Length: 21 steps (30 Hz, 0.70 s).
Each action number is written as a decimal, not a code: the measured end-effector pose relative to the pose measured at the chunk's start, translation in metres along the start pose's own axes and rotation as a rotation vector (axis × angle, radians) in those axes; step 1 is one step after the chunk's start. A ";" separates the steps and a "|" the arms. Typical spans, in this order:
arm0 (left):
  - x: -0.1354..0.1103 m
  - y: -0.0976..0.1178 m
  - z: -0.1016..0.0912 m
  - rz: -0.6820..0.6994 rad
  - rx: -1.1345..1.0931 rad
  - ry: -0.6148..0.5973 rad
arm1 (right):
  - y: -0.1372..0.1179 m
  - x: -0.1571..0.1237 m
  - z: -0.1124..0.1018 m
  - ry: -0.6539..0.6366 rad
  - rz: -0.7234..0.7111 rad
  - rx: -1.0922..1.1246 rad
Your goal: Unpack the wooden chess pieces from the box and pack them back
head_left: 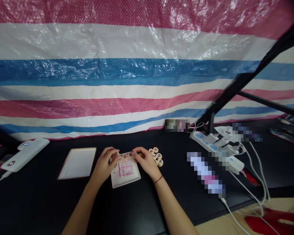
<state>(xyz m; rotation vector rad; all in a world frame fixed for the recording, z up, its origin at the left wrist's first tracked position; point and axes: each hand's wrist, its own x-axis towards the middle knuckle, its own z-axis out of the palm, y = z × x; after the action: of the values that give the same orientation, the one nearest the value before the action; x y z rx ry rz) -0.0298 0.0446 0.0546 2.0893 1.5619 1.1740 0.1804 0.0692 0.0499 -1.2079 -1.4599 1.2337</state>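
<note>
A shallow white box [136,178] with a pink grid drawn on its bottom lies tilted on the black table. A row of round Chinese chess pieces [124,156] with red characters sits along its far edge. My left hand [106,164] is closed at the row's left end, thumb and fingers around a chess piece. At the right end my right hand [145,159] pinches another, its fingertips partly hiding it. Beside my right hand stand several stacked chess pieces [159,156], some with red and some with black characters. To the left lies a box lid [77,164], white inside.
A white device [26,154] with a cable lies at the far left of the black table [46,202]. On the right are a white power strip [203,141], cables and a blurred-out phone-like object [205,173]. A striped plastic sheet [112,71] hangs behind.
</note>
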 end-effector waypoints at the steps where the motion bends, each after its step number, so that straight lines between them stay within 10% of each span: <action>1: 0.000 0.001 0.000 0.008 0.001 -0.005 | 0.001 0.000 0.000 0.004 0.000 0.006; 21: -0.001 0.001 0.001 0.066 -0.032 -0.082 | 0.002 0.001 -0.001 0.069 0.046 0.049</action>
<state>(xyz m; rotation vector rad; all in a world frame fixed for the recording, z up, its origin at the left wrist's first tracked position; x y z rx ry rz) -0.0288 0.0435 0.0544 2.1553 1.4391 1.1127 0.1819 0.0709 0.0479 -1.2451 -1.3509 1.2401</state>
